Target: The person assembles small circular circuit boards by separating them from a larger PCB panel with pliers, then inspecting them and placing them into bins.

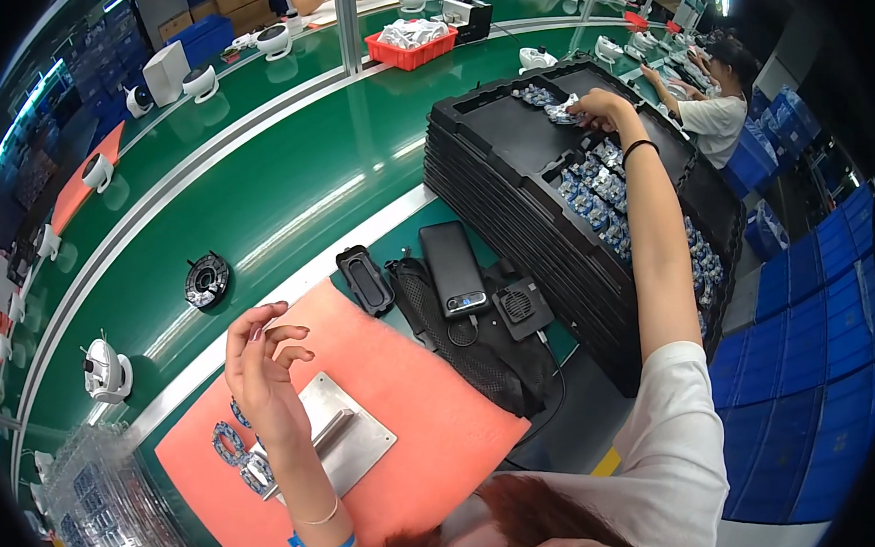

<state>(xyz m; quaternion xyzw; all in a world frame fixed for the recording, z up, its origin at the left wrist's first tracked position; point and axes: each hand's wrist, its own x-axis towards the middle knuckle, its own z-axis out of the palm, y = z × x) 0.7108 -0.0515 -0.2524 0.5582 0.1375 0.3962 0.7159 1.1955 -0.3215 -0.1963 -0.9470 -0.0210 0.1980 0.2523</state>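
My right hand (603,111) reaches out over the top black tray (509,134) of a tall stack. Its fingers are closed on a small silver-and-blue part (562,111); its exact kind cannot be made out. Rows of similar parts (593,199) lie in the tray under my right forearm. My left hand (266,369) is raised over a pink foam mat (426,405), fingers loosely bent and apart, holding nothing. Below it a metal plate with an upright bar (353,444) rests on the mat. Beside that plate are blue-and-silver ring-shaped parts (229,443), partly hidden by my left hand.
A green conveyor (323,200) curves past, carrying a black round part (206,280) and white camera-like units (108,372). Near the trays lie a black power bank (452,268), a mesh pouch (483,366) and a cable. Clear plastic trays (101,505) stand left; a co-worker (713,106) sits at far right.
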